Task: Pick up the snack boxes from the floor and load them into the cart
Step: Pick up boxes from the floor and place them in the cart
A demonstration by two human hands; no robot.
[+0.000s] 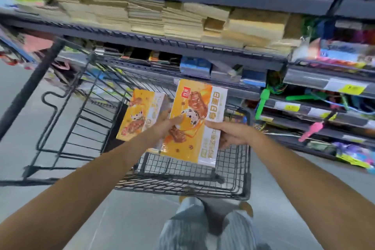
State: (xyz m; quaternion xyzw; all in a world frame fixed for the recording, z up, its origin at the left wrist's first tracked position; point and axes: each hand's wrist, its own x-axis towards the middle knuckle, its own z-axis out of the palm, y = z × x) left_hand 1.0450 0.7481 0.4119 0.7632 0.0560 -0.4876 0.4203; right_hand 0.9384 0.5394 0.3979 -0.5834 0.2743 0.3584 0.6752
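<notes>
I hold a large orange snack box (199, 107) over the black wire cart (233, 168). My left hand (165, 126) grips its left edge, thumb across the front. Gripping the right edge lower down is my right hand (227, 132), with fingers under the box. A second orange snack box (140, 115) sits just left of and behind the first, tilted, above the cart's basket; its lower right part is hidden by my left hand and I cannot tell whether that hand also holds it.
Store shelves (182, 46) run across the back with stacked tan packs and coloured goods; toys hang on the right racks (314, 107). The cart's dark frame (60, 117) extends left. Grey floor (121, 219) lies below, with my striped trousers (203, 229) behind the cart.
</notes>
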